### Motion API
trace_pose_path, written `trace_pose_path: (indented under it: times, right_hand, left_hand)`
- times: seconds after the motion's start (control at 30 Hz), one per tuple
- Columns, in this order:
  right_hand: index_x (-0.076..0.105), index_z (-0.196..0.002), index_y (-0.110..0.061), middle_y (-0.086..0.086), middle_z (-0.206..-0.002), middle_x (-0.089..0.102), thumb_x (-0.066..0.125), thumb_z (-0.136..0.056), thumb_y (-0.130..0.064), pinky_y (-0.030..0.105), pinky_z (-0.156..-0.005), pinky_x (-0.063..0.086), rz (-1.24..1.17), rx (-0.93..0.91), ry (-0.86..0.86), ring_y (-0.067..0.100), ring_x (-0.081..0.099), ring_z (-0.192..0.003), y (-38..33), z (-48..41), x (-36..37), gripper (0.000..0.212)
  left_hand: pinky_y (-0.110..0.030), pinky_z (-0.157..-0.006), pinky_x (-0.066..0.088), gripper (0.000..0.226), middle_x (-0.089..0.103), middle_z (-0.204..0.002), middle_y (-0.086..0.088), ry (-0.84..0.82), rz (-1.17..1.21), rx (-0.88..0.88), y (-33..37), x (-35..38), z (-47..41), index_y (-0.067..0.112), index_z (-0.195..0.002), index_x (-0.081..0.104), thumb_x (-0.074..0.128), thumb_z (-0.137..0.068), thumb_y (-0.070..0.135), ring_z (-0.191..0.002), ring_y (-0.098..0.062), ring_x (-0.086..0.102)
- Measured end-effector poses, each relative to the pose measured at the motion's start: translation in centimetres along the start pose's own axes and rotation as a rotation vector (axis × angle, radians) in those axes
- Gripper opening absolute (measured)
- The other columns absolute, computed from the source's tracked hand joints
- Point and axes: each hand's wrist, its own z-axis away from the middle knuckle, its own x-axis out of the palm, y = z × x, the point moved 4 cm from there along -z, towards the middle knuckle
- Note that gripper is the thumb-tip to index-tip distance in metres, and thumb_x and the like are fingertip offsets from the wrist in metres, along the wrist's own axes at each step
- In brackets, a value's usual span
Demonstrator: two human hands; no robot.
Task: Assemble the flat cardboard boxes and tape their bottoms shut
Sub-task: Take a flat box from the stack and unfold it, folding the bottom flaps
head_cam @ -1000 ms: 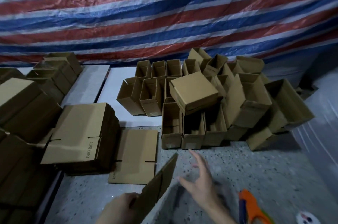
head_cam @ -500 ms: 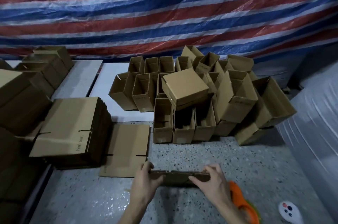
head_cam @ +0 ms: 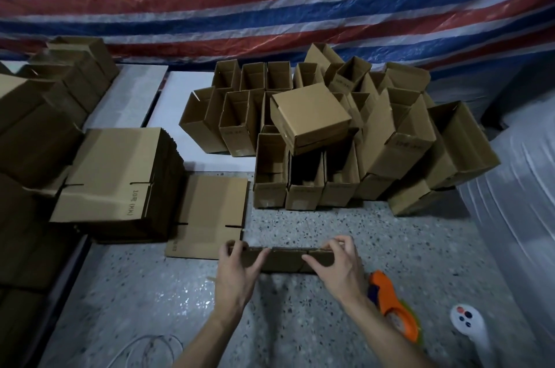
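Over the floor [head_cam: 300, 322], our right hand [head_cam: 339, 271] had joined our left hand [head_cam: 237, 274] — both pinching the blank [head_cam: 285, 259], ready to open.

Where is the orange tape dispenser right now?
The orange tape dispenser lies on the speckled floor at the head view's lower right, just beside the right hand, left of a white remote.

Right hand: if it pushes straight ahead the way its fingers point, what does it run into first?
Beyond the folded cardboard box it grips, the right hand has bare speckled floor ahead, then probably an assembled open box in the front row of the pile. Depth is hard to judge.
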Motion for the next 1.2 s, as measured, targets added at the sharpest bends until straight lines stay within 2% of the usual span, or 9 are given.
trace_pose_path:
  times: [0.2,0.4,0.5,0.63,0.8,0.93,1.0,1.1,1.2]
  right_hand:
    - [0.061,-0.115,-0.03,-0.008,-0.121,0.037,0.067,-0.081,-0.068,0.037,-0.086,0.053,0.018,0.034,-0.016,0.013,0.05,-0.105,-0.2,0.1,0.4,0.051]
    - [0.06,-0.111,-0.027,-0.008,-0.12,0.04,0.076,-0.08,-0.048,0.035,-0.087,0.051,-0.082,-0.011,0.017,0.015,0.045,-0.114,-0.5,0.2,0.7,0.041]
    - [0.053,-0.113,-0.025,-0.007,-0.12,0.039,0.08,-0.068,-0.037,0.03,-0.086,0.042,-0.099,0.001,0.051,0.016,0.038,-0.116,-1.0,0.1,0.9,0.054]
    - [0.049,-0.125,-0.013,0.002,-0.134,0.039,0.081,-0.06,-0.027,0.029,-0.108,0.028,-0.145,-0.136,0.016,0.01,0.026,-0.129,-1.5,-0.1,0.8,0.073]
    - [0.03,-0.145,-0.013,0.001,-0.159,0.013,0.073,-0.063,-0.022,0.04,-0.124,0.009,-0.17,-0.406,-0.219,0.017,0.004,-0.152,-0.9,0.0,-0.6,0.093]
    - [0.009,-0.156,-0.025,-0.009,-0.166,-0.015,0.064,-0.065,-0.018,0.036,-0.12,-0.006,-0.067,-0.535,-0.382,0.015,-0.019,-0.153,-0.1,1.2,-0.3,0.106]
    - [0.005,-0.158,-0.022,-0.009,-0.166,-0.019,0.059,-0.064,-0.003,0.04,-0.121,-0.006,-0.101,-0.473,-0.396,0.014,-0.02,-0.152,0.6,1.4,0.2,0.11]
    - [0.004,-0.159,-0.017,-0.007,-0.167,-0.013,0.052,-0.062,0.012,0.039,-0.124,-0.003,-0.335,-0.305,-0.347,0.012,-0.012,-0.154,1.5,1.2,0.7,0.112]
    - [0.01,-0.157,-0.031,-0.016,-0.165,0.008,0.052,-0.064,0.009,0.031,-0.125,0.009,-0.648,-0.043,-0.304,0.003,0.006,-0.152,1.8,2.1,1.6,0.11]
  left_hand:
    - [-0.03,-0.094,0.047,0.071,0.044,-0.117,0.0,0.015,0.088,-0.087,0.7,0.6,-0.5,0.017,-0.116,0.058,0.059,-0.077,0.076,-0.104,-0.018,0.054]
    - [-0.032,-0.099,0.046,0.057,0.043,-0.114,-0.001,-0.005,0.135,-0.13,0.3,0.7,-0.5,0.013,-0.118,0.058,0.071,-0.084,0.057,-0.106,-0.021,0.053]
    - [-0.036,-0.096,0.048,0.054,0.046,-0.112,-0.001,0.016,0.117,-0.181,0.6,0.6,-0.4,0.014,-0.114,0.056,0.074,-0.082,0.054,-0.101,-0.022,0.056]
    - [-0.036,-0.083,0.053,0.044,0.061,-0.1,0.0,0.032,0.089,-0.267,0.8,0.1,-0.6,0.015,-0.105,0.06,0.071,-0.085,0.053,-0.089,-0.019,0.061]
    - [-0.025,-0.055,0.043,0.037,0.063,-0.073,0.002,0.028,0.05,-0.276,0.6,-0.9,-1.5,0.015,-0.079,0.06,0.06,-0.096,0.048,-0.067,-0.01,0.059]
    - [-0.024,-0.05,0.036,0.035,0.06,-0.073,-0.001,0.049,0.072,-0.239,1.2,-0.3,-0.3,0.016,-0.079,0.05,0.046,-0.104,0.041,-0.064,-0.011,0.056]
    - [-0.025,-0.05,0.036,0.034,0.06,-0.073,-0.001,0.043,0.074,-0.219,1.2,0.1,0.5,0.017,-0.079,0.048,0.044,-0.104,0.039,-0.064,-0.012,0.056]
    - [-0.035,-0.06,0.049,0.032,0.062,-0.078,0.001,0.003,0.107,-0.19,0.8,0.5,1.1,0.017,-0.08,0.05,0.045,-0.104,0.037,-0.069,-0.014,0.06]
    - [-0.05,-0.07,0.058,0.028,0.066,-0.085,0.0,-0.059,0.216,-0.2,0.1,0.5,1.3,0.016,-0.084,0.055,0.05,-0.102,0.036,-0.077,-0.024,0.067]
